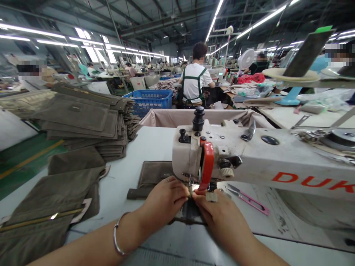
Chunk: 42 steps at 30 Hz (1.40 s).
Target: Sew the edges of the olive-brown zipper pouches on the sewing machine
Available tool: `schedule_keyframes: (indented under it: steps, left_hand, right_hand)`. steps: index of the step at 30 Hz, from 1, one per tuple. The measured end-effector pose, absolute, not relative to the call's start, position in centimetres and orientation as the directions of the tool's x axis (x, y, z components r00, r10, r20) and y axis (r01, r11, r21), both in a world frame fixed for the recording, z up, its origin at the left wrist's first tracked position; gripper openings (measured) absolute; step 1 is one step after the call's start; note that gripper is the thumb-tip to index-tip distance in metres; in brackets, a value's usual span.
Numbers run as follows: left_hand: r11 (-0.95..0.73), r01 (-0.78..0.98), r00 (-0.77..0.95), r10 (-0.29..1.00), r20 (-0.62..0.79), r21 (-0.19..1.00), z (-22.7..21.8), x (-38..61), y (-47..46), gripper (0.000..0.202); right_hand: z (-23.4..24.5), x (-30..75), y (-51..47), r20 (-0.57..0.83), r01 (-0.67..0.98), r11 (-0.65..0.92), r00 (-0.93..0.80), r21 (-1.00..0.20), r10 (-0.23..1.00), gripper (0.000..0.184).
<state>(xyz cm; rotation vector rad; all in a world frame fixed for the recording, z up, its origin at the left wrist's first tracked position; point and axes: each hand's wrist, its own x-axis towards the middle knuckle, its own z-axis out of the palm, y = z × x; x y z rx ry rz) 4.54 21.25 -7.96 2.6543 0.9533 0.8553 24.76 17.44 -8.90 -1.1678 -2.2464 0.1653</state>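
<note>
Under the head of a white sewing machine (249, 155) lies a dark olive fabric piece (154, 171) with a small label. My left hand (165, 197) is closed, its thumb and fingertips pinching the fabric's edge just left of the needle area. Opposite it, my right hand (222, 210) is also closed, with fingertips on the work to the right of the presser foot. Only a few centimetres separate the fingertips of both hands. A red guard (207, 166) curves down in front of the needle and partly hides the contact point.
Pink thread snips (252, 201) rest on the machine bed at right. Stacked olive fabric pieces (77, 114) rise at the left, and zippered pieces (55, 199) lie nearer. Behind the table are a fabric-lined bin (166, 117), a blue basket (152, 98) and a seated person (195, 77).
</note>
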Motion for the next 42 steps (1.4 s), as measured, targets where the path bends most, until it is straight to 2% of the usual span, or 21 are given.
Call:
schedule_keyframes:
  steps: [9,20,27,31,35,37,42]
  left_hand:
    - [-0.764,0.529,0.636,0.645,0.424,0.370,-7.7,4.4,22.6,0.010]
    - [-0.764,0.518,0.623,0.646,0.441,0.385,-7.9,4.4,22.7,0.010]
    - [-0.744,0.550,0.601,0.668,0.438,0.380,-8.5,4.6,22.9,0.008]
    - [-0.737,0.573,0.626,0.676,0.389,0.359,-8.1,4.0,22.6,0.011]
    - [-0.712,0.638,0.652,0.702,0.284,0.294,-7.5,3.0,21.9,0.027]
    - [-0.700,0.664,0.653,0.714,0.253,0.264,-7.5,2.8,21.7,0.027]
    - [-0.690,0.653,0.637,0.724,0.267,0.313,-8.2,2.8,22.0,0.025]
  right_hand:
    - [-9.0,24.4,18.2,0.504,0.749,0.614,-0.441,-0.249,0.742,0.030]
    - [-9.2,24.2,18.3,0.537,0.764,0.604,-0.419,-0.227,0.732,0.026]
    - [-9.3,24.1,18.5,0.525,0.760,0.585,-0.389,-0.282,0.757,0.023]
    - [-9.3,24.1,18.4,0.510,0.771,0.569,-0.380,-0.285,0.771,0.021]
    - [-9.3,24.0,18.3,0.502,0.784,0.557,-0.377,-0.275,0.778,0.020]
    - [-9.3,23.9,18.4,0.506,0.782,0.561,-0.380,-0.270,0.774,0.020]
    - [-9.2,23.9,18.2,0.511,0.777,0.564,-0.376,-0.281,0.773,0.023]
